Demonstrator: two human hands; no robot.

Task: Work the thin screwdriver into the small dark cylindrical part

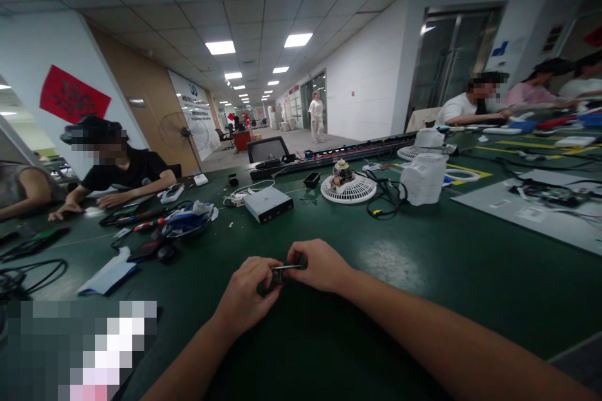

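A small dark part with a thin, light metallic edge (285, 267) is held between my two hands, above the green table (329, 225). My left hand (249, 291) has its fingers and thumb closed round the part's left side. On the other side, my right hand (322, 266) pinches the right end of the thin edge between thumb and bent fingers. Fingers cover much of the part, so its exact shape is unclear. Beyond my hands sits a silver box-like drive (268, 203) with a black front.
A white round fan grille (348, 189), a white housing (424, 178) and black cables stand further back. At left lie a blue cloth (109, 272), tools and a blue bundle (185, 220). A grey board (531, 207) is at right. Several people sit round the table.
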